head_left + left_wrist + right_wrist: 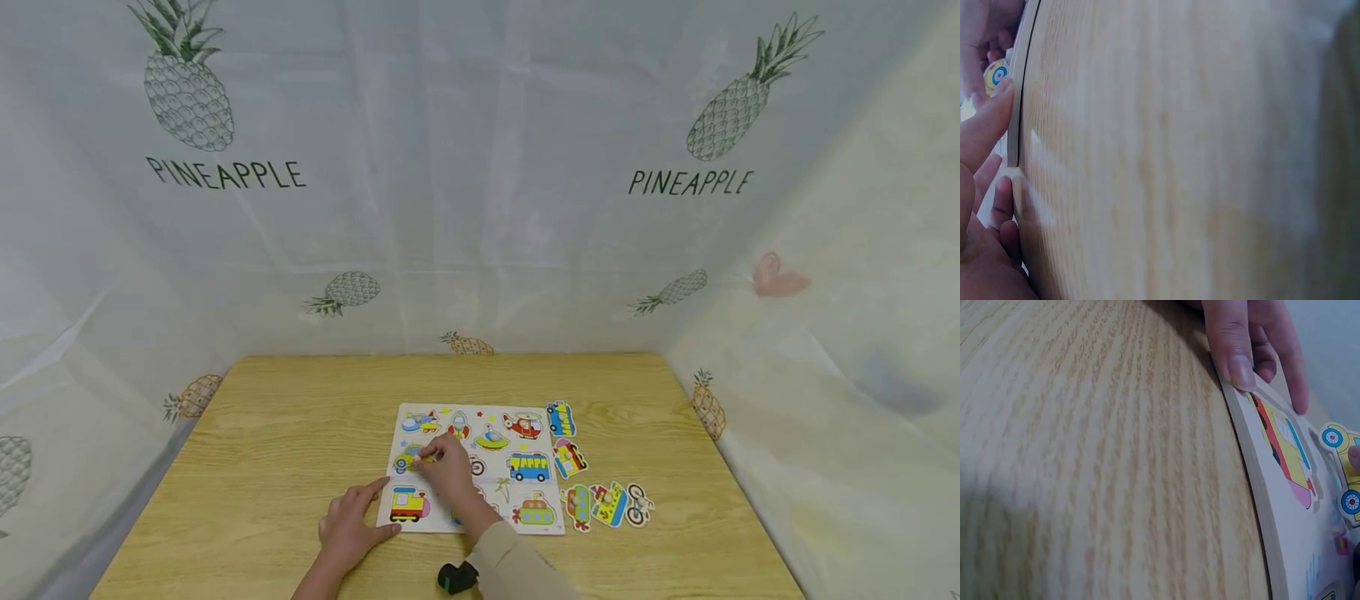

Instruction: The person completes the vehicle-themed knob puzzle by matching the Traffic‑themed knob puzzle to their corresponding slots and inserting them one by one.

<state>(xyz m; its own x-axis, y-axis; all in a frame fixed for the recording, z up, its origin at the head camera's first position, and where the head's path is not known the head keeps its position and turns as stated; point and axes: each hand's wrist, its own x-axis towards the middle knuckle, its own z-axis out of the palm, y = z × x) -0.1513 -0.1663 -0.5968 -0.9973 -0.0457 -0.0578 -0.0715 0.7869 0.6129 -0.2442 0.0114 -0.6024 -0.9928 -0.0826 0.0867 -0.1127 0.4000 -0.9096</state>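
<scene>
A flat puzzle board [553, 527] with printed vehicles lies on the wooden table. My right hand [450, 475] pinches a yellow car puzzle piece [1352, 478] close over the board's left side, where the piece overlaps the car picture. My left hand [348, 525] rests at the board's near left corner, thumb on the near edge and fingers stretched along the left edge. In the right wrist view, the left thumb [1240, 372] lies beside the train picture [1285, 450]. Part of the board is hidden under the right hand and forearm.
Along the board's right side lie loose puzzle pieces: a bus [561, 418], a train [570, 457], a submarine [578, 506], a ship [610, 504] and a bicycle [637, 505]. A black object [457, 577] is next to the right sleeve. Pineapple-print curtains [480, 208] surround the table.
</scene>
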